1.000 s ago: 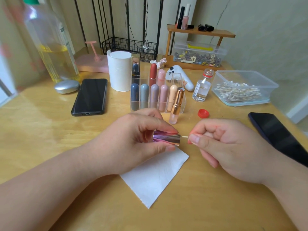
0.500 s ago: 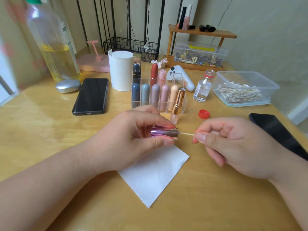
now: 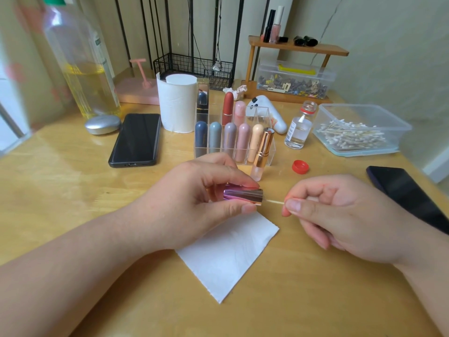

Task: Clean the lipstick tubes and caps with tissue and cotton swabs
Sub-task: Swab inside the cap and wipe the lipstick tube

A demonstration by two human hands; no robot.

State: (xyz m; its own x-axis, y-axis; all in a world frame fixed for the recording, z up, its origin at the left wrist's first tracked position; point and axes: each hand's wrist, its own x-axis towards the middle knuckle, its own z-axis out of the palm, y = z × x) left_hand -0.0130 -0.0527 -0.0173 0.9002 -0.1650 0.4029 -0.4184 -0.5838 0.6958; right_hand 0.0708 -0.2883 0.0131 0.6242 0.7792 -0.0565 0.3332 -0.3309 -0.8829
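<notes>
My left hand [image 3: 194, 203] grips a shiny pink-purple metallic lipstick cap [image 3: 244, 196], held sideways with its opening to the right. My right hand [image 3: 340, 215] pinches a cotton swab [image 3: 274, 202] whose stick runs into the cap's opening; the swab tip is hidden inside. A white tissue [image 3: 228, 254] lies flat on the table under my hands. A rose-gold-capped lip gloss tube [image 3: 262, 154] stands just behind the cap. A clear organizer [image 3: 267, 152] holds several pastel lipsticks.
A tissue roll [image 3: 176, 105], a black phone [image 3: 137, 139], a silver case [image 3: 103, 124] and a large oil bottle [image 3: 82, 64] stand at left. A small glass bottle [image 3: 298, 127], its red cap [image 3: 300, 166], a clear box of swabs [image 3: 359, 130] and a second phone [image 3: 410, 195] sit at right.
My right hand has drawn back to the right, so more of the swab stick shows outside the cap. The left hand with the cap has held nearly still.
</notes>
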